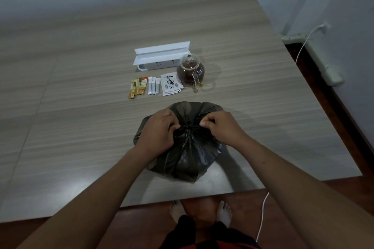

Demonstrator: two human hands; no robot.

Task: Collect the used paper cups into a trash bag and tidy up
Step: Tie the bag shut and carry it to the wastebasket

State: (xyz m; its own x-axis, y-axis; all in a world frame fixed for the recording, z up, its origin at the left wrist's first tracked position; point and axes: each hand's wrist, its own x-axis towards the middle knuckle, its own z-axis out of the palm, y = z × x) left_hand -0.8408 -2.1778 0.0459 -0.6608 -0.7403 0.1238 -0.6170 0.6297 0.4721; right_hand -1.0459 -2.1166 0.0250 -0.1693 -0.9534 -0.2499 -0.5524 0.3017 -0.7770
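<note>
Your left hand (159, 129) and right hand (220, 127) sit close together, arms outstretched, fingers (204, 124) pinched shut on the trash bag (188, 157) neck.

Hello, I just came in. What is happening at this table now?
A person stands at the wood-grain table and closes a dark grey plastic trash bag. The left hand and the right hand each pinch gathered plastic at the bag's mouth, as if tying a knot. No paper cups are visible on the table. Behind the bag lie white tea sachets, yellow stick packets, a glass teapot with dark tea and a white power strip.
</note>
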